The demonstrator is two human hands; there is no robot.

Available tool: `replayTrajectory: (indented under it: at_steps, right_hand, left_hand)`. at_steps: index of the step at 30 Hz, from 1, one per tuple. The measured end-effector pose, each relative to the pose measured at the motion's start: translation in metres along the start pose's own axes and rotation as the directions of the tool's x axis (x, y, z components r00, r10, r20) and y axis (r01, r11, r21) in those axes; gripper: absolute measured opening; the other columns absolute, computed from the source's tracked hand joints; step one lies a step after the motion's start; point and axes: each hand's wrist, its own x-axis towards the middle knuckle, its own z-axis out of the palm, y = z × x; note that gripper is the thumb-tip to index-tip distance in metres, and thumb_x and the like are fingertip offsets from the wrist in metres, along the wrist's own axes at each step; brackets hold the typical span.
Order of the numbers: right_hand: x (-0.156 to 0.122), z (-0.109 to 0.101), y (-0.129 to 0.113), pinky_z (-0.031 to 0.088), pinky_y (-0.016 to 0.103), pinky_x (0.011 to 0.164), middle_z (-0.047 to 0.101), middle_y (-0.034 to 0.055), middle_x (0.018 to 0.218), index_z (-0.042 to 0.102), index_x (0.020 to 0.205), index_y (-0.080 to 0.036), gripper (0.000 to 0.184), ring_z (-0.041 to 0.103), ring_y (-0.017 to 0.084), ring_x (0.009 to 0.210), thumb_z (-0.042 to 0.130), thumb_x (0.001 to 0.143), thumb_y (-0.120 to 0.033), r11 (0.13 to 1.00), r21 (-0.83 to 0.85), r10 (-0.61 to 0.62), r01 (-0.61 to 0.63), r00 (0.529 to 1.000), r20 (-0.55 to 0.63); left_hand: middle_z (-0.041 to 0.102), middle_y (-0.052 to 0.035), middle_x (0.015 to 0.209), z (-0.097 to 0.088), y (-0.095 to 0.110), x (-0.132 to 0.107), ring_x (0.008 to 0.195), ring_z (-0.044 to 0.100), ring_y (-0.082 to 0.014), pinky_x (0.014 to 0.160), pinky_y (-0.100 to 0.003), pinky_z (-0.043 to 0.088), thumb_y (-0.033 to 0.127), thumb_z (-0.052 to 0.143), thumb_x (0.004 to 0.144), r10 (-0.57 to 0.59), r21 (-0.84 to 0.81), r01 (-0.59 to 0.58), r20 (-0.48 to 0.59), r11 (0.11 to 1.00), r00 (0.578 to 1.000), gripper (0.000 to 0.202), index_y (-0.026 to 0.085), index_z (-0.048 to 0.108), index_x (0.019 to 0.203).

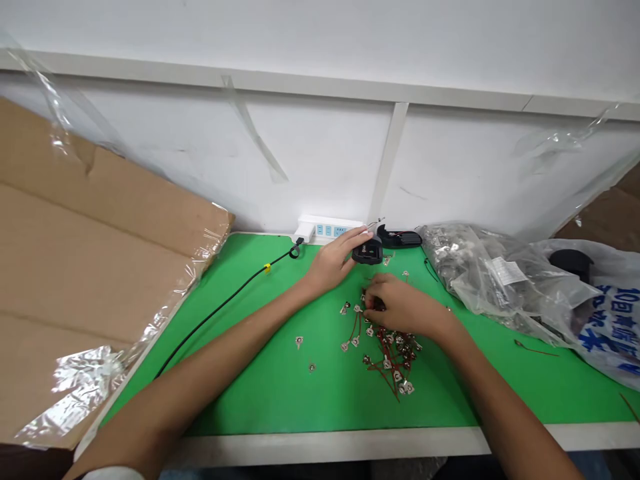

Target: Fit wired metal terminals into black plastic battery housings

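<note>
My left hand (334,261) reaches to the back of the green mat (260,373) and grips a small black plastic part (368,250) with thumb and fingers. My right hand (400,307) lies palm down over a scatter of small metal contacts with red wires (393,357), its fingertips pinched on one of them at the pile's upper edge. What exactly sits between those fingertips is too small to name. A second black part (400,237) lies just behind the first.
A white power strip (327,229) with a black cable (225,303) sits at the wall. Clear bags of metal parts (480,273) and a printed bag (607,313) fill the right. A large cardboard sheet (85,267) leans at the left.
</note>
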Motion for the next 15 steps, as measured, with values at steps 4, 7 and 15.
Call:
replayTrajectory:
  at_steps: [4, 7, 15]
  right_hand:
    - [0.005, 0.007, -0.001, 0.050, 0.035, 0.084, 0.069, 0.0076, 0.100, 0.070, 0.085, -0.022, 0.005, 0.065, 0.027, 0.101, 0.070, 0.089, -0.024, 1.000, -0.018, 0.013, -0.013, 1.000, -0.006]
    - [0.006, 0.011, -0.007, 0.050, 0.035, 0.089, 0.070, 0.0088, 0.105, 0.069, 0.088, -0.022, 0.007, 0.065, 0.026, 0.105, 0.066, 0.094, -0.023, 1.000, -0.018, 0.001, -0.002, 1.000, -0.026]
    - [0.008, 0.015, -0.006, 0.048, 0.038, 0.096, 0.067, 0.0111, 0.107, 0.064, 0.092, -0.021, 0.016, 0.061, 0.027, 0.108, 0.052, 0.103, -0.021, 0.999, -0.013, -0.052, 0.051, 0.991, -0.122]
  left_hand:
    - [0.049, -0.0071, 0.166, -0.005, 0.006, -0.005, 0.150, 0.053, -0.0250, 0.117, -0.051, 0.055, 0.011, 0.053, 0.103, -0.010, 0.069, 0.004, 0.079, 0.998, 0.997, 0.062, 0.035, 0.045, 0.159]
    - [0.046, -0.0097, 0.167, -0.008, 0.007, -0.008, 0.152, 0.050, -0.0296, 0.119, -0.057, 0.052, 0.012, 0.059, 0.100, 0.002, 0.157, -0.004, 0.012, 0.988, 1.000, 0.060, 0.034, 0.050, 0.155]
    - [0.066, -0.0081, 0.148, -0.011, 0.008, -0.010, 0.145, 0.055, -0.0298, 0.117, -0.060, 0.048, 0.014, 0.063, 0.100, 0.012, 0.208, -0.008, -0.020, 0.978, 1.000, 0.054, 0.032, 0.054, 0.150]
